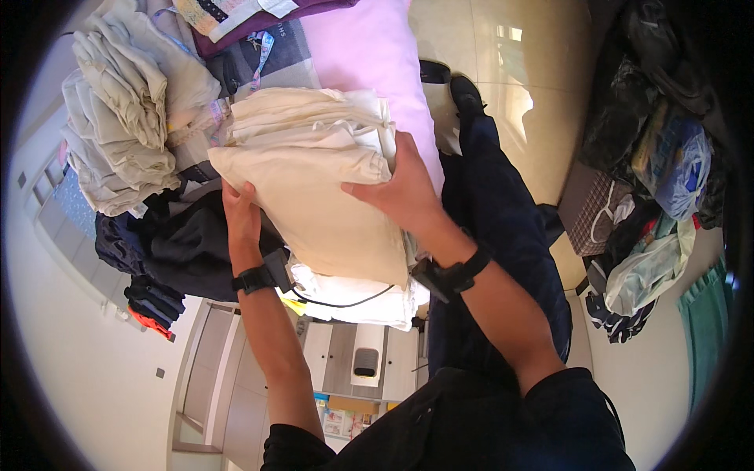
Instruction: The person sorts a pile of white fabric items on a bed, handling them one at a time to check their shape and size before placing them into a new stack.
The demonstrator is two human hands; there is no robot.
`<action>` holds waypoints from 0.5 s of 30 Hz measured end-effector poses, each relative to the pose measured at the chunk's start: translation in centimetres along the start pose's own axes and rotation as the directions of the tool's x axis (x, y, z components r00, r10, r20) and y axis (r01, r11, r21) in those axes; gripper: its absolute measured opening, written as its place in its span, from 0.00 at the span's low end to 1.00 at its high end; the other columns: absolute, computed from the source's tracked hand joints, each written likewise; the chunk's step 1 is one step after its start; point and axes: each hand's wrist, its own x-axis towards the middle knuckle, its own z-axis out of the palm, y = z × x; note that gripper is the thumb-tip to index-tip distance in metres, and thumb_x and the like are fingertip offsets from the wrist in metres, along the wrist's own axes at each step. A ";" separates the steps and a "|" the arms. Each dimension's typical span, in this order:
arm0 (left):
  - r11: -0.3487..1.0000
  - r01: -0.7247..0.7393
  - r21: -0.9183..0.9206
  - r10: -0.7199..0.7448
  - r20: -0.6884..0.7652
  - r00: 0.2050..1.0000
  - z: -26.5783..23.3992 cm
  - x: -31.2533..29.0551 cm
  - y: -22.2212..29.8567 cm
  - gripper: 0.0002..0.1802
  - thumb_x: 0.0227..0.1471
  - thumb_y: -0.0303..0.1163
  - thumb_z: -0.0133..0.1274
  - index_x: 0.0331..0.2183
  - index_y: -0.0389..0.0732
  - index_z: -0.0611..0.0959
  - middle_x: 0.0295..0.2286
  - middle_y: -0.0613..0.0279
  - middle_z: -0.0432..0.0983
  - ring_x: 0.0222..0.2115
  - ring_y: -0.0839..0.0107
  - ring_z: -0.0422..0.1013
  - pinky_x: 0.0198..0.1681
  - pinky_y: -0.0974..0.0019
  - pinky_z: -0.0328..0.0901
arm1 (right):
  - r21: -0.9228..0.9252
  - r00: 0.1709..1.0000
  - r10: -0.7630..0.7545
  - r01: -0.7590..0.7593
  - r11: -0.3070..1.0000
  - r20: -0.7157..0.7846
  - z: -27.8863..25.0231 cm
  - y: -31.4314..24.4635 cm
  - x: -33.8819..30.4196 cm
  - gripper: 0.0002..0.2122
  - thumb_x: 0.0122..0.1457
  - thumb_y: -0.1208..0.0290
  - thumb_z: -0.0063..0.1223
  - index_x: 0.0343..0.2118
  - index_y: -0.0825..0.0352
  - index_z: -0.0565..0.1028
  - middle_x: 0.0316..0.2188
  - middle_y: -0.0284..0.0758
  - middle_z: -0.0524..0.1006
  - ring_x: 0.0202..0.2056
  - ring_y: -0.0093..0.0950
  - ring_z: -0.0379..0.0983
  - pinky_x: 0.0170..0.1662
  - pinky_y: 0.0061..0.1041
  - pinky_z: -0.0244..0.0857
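Observation:
Between both hands is a thick stack of folded cream cloth (314, 180), several layers deep, held above the bed. My left hand (241, 216) grips its left edge, the thumb on the front face and the fingers behind. On the opposite edge my right hand (400, 184) is wrapped round the stack, thumb across the front. What kind of garment or linen the folded cloth is, I cannot tell. Left of it lies a heap of rumpled off-white cloth (129, 118). Dark clothing (196, 243) lies just beyond my left hand, and white cloth (393, 306) shows below the stack.
A pink sheet (365, 47) covers the bed, with a purple folded textile (259, 20) at the top. To the right, bags (675, 173) and a checked box (594, 208) crowd the wall beside the tiled floor (503, 47). Black straps circle both my wrists.

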 end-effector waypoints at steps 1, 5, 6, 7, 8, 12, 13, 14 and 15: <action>0.999 0.047 -0.006 -0.047 0.014 0.999 -0.3 0.3 -0.2 0.50 0.41 0.47 0.68 0.57 0.34 0.62 0.52 0.58 0.66 0.53 0.64 0.64 0.57 0.61 0.59 | -0.002 1.000 -0.002 0.002 1.000 -0.001 -0.6 0.1 0.7 0.41 0.40 0.67 0.72 0.55 0.73 0.59 0.46 0.43 0.71 0.48 0.33 0.69 0.53 0.28 0.62; 0.981 0.194 0.015 -0.195 0.069 0.978 -1.1 1.1 0.2 0.45 0.42 0.48 0.67 0.53 0.30 0.67 0.49 0.56 0.70 0.50 0.64 0.67 0.56 0.61 0.60 | 0.161 0.977 0.087 -0.119 0.980 0.192 -1.8 0.6 2.7 0.43 0.39 0.66 0.73 0.58 0.72 0.57 0.51 0.44 0.70 0.53 0.30 0.66 0.57 0.26 0.58; 0.981 0.195 0.015 -0.195 0.066 0.979 -1.2 1.2 0.2 0.45 0.42 0.48 0.67 0.53 0.30 0.67 0.49 0.56 0.70 0.50 0.64 0.67 0.56 0.61 0.60 | 0.175 0.977 0.053 -0.091 0.980 0.207 -2.0 0.8 2.8 0.44 0.39 0.66 0.73 0.58 0.72 0.57 0.50 0.43 0.70 0.52 0.30 0.67 0.57 0.26 0.59; 0.981 0.192 0.019 -0.193 0.074 0.978 -1.4 1.3 0.3 0.44 0.42 0.47 0.67 0.52 0.30 0.68 0.49 0.56 0.71 0.50 0.64 0.68 0.56 0.61 0.60 | 0.191 0.975 0.020 -0.064 0.980 0.223 -2.1 0.5 2.8 0.44 0.39 0.66 0.73 0.58 0.72 0.57 0.49 0.43 0.71 0.51 0.30 0.67 0.56 0.26 0.59; 0.982 0.189 0.023 -0.190 0.083 0.978 -1.6 1.2 0.3 0.42 0.43 0.46 0.67 0.52 0.30 0.68 0.48 0.56 0.71 0.49 0.64 0.69 0.56 0.61 0.60 | 0.192 0.974 0.022 -0.066 0.979 0.227 -2.2 0.1 2.7 0.44 0.39 0.66 0.73 0.58 0.72 0.57 0.49 0.43 0.71 0.51 0.30 0.67 0.56 0.26 0.59; 0.990 0.137 0.040 -0.140 0.086 0.986 -2.7 0.1 -0.7 0.34 0.52 0.39 0.59 0.54 0.32 0.65 0.51 0.56 0.69 0.52 0.63 0.67 0.56 0.58 0.61 | 0.205 0.958 0.053 -0.115 0.972 0.282 -2.4 -1.3 0.9 0.44 0.39 0.67 0.72 0.58 0.74 0.56 0.50 0.46 0.70 0.51 0.34 0.68 0.55 0.26 0.61; 0.993 0.117 0.023 -0.118 0.056 0.991 -2.9 -0.3 -0.8 0.34 0.52 0.39 0.59 0.54 0.33 0.65 0.51 0.56 0.69 0.51 0.63 0.67 0.56 0.58 0.62 | 0.204 0.957 0.016 -0.078 0.976 0.290 -2.4 -1.5 0.2 0.44 0.39 0.66 0.71 0.58 0.76 0.56 0.51 0.50 0.68 0.52 0.37 0.68 0.55 0.27 0.61; 0.995 0.095 0.008 -0.095 0.025 0.995 -3.1 -0.7 -0.8 0.33 0.52 0.38 0.59 0.54 0.33 0.66 0.51 0.57 0.69 0.51 0.63 0.67 0.55 0.59 0.62 | 0.251 0.967 -0.049 -0.016 0.968 0.251 -1.7 -1.2 -0.4 0.43 0.39 0.69 0.70 0.58 0.75 0.57 0.52 0.49 0.67 0.54 0.38 0.65 0.57 0.28 0.59; 0.995 0.095 0.009 -0.095 0.023 0.995 -3.2 -1.1 -0.9 0.33 0.52 0.38 0.59 0.54 0.33 0.66 0.51 0.57 0.69 0.51 0.63 0.67 0.55 0.59 0.62 | 0.252 0.966 -0.050 -0.016 0.968 0.253 -1.3 -1.3 -0.8 0.43 0.39 0.69 0.70 0.58 0.75 0.57 0.52 0.49 0.67 0.54 0.38 0.65 0.57 0.28 0.59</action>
